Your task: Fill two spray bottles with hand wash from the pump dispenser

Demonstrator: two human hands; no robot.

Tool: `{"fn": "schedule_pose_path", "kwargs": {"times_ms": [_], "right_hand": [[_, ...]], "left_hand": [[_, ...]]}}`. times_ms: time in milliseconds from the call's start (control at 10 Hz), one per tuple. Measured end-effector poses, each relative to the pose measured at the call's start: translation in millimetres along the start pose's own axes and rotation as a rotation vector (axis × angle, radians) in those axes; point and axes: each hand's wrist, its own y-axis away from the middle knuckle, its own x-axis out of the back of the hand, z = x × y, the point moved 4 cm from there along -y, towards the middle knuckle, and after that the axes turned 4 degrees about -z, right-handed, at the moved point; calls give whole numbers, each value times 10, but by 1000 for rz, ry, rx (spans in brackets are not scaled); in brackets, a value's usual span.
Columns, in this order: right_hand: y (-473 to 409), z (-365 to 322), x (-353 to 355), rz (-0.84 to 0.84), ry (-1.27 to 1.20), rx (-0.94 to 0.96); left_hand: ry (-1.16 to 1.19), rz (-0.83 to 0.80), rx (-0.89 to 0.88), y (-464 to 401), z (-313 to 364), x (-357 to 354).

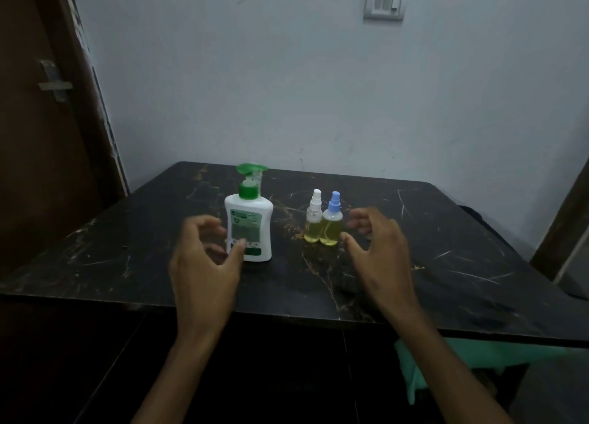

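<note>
A white pump dispenser [249,219] with a green pump head stands upright on the dark marble table [446,264]. To its right stand two small clear spray bottles side by side, both holding yellowish liquid: one with a white cap [313,219], one with a blue cap [331,222]. My left hand [204,257] hovers just left of the dispenser, fingers loosely curved, thumb in front of its label; it holds nothing. My right hand [376,248] hovers just right of the blue-capped bottle, fingers spread and curved, holding nothing.
The table stands against a pale wall with a switch plate [384,0] high up. A brown door [38,136] is at the left. Green cloth [414,369] shows below the table's front edge at the right.
</note>
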Motion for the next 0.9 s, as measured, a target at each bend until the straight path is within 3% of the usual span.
{"fn": "schedule_pose_path", "kwargs": {"times_ms": [200,300,500,900], "right_hand": [[124,105,-100,-62,76,-93],[117,155,-114,-93,92,-117],[113,313,13,-128,141,-132],[172,641,309,-174,232,-159]], "left_hand": [[-90,-424,166,-516,-437,-81],[-36,-526,187,-667,-511,-193],[20,-608,215,-908,-608,-368],[3,-613,201,-1099,-762,-396]]}}
